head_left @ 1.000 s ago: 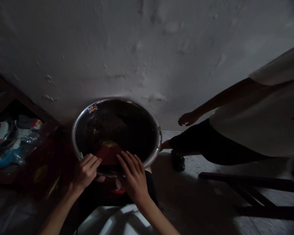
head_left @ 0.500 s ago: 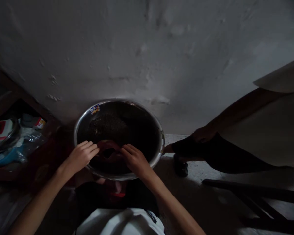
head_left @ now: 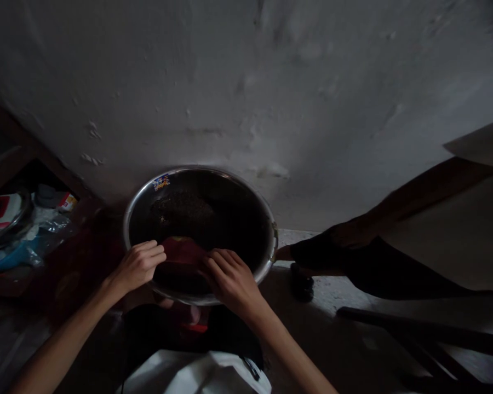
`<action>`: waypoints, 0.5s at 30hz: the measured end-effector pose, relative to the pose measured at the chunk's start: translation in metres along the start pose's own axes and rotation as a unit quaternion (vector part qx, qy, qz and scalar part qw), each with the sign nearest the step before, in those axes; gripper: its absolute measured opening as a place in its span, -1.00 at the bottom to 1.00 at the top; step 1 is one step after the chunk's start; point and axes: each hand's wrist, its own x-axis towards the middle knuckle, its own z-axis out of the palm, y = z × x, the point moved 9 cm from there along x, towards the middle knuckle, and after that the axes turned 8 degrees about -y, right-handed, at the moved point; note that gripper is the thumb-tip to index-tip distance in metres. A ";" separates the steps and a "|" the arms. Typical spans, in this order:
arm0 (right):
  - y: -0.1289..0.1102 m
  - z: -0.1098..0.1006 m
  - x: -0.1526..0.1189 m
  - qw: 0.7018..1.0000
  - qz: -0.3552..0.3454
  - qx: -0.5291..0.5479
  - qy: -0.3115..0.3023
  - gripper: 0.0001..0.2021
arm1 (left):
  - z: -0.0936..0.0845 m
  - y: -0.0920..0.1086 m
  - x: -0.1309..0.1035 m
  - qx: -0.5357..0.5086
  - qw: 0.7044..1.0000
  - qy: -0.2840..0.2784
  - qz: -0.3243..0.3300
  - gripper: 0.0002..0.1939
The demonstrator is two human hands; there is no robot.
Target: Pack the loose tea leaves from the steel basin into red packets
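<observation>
A dark red bag-like piece [head_left: 184, 251] is stretched between my two hands over the near part of a large metal basin [head_left: 268, 264]. My left hand [head_left: 143, 264] pinches its left end, near the basin's left rim. Its right end is in my right hand [head_left: 231, 279], whose fingers are curled over it inside the near right rim. Dark, grainy contents [head_left: 184, 207] lie in the basin, too dim to name. A small colourful sticker [head_left: 161, 182] is on the inner wall at the upper left.
A grey wall [head_left: 230, 82] rises behind the basin. On the left, a shelf holds plastic bags [head_left: 51, 232] and a blue item [head_left: 14, 254]. Another person's arm [head_left: 414, 189] and dark clothing are at the right, above a dark wooden frame [head_left: 419, 328].
The opening that showed in the red piece has closed, and the piece now looks flatter between my hands. The other person's arm sits slightly further right and lower in the view.
</observation>
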 end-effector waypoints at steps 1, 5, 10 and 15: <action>-0.005 -0.004 0.003 1.000 0.004 0.002 0.016 -0.81 | 0.000 0.000 0.002 0.006 1.000 0.002 -0.006 -0.68; -0.022 -0.001 0.018 0.998 0.034 0.005 0.044 -0.70 | -0.002 0.004 0.007 0.045 0.999 0.000 -0.007 -0.74; -0.026 0.015 0.029 0.996 0.076 0.024 0.041 -0.83 | -0.004 0.009 0.010 0.100 0.995 -0.007 -0.019 -0.78; -0.027 0.024 0.031 0.996 0.082 0.017 0.031 -0.76 | -0.003 0.020 0.015 0.100 0.995 -0.020 -0.011 -0.75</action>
